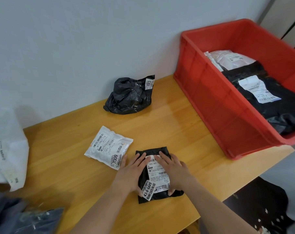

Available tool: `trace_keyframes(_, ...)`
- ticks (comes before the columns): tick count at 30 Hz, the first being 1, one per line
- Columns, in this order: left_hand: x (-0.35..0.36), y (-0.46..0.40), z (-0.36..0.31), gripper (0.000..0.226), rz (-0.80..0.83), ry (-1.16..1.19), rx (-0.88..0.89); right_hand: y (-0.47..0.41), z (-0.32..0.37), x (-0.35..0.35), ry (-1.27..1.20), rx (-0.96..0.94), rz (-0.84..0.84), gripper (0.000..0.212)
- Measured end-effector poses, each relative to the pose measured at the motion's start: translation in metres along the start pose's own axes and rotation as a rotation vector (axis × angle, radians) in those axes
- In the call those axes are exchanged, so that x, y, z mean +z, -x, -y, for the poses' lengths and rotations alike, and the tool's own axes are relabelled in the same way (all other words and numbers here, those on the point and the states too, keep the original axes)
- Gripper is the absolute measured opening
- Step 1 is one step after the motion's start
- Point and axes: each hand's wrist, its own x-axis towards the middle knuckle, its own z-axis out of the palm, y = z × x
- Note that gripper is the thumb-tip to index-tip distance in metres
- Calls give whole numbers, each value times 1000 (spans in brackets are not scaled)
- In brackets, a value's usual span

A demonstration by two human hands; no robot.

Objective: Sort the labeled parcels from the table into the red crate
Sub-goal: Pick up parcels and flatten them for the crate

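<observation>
We see both hands laid on a flat black parcel (157, 174) nearest us on the table (160, 125): left hand (131, 171) and right hand (174, 171) with fingers straight, pressing, thumbs at its near edge. Its tag reads "43-6-6609". At ten o'clock a white parcel (108, 147) reads "7009"; farther, at twelve, a crumpled black bag (129, 97) reads "2023". At two o'clock the red crate (211, 102) holds labelled parcels.

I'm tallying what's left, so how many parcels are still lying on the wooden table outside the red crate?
3: a black parcel under both hands, a white parcel beside it, and a crumpled black parcel near the wall. A white bag at the left edge may be another.
</observation>
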Motion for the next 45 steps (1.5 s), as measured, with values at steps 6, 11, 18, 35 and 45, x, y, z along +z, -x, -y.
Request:
trace_keyframes(6, -14, 0, -1, 88, -60, 60, -4, 2, -6, -15, -423, 220, -234, 107)
trace_keyframes(11, -23, -4, -14, 49, -296, -11, -105, -3, -17, -8, -641, 473, -200, 48)
trace_keyframes(18, -15, -22, -2, 56, -302, 565, -298, -9, -32, -2, -928, 376, -206, 21)
trace_keyframes(35, -68, -16, 25, 36, -454, 1327, -493, -18, -19, -45, -1332, 439, -353, 31)
trace_keyframes(45, -78, 17, 81, 8, -261, 1326, -617, -44, 14, -65, -1505, 398, -405, 31)
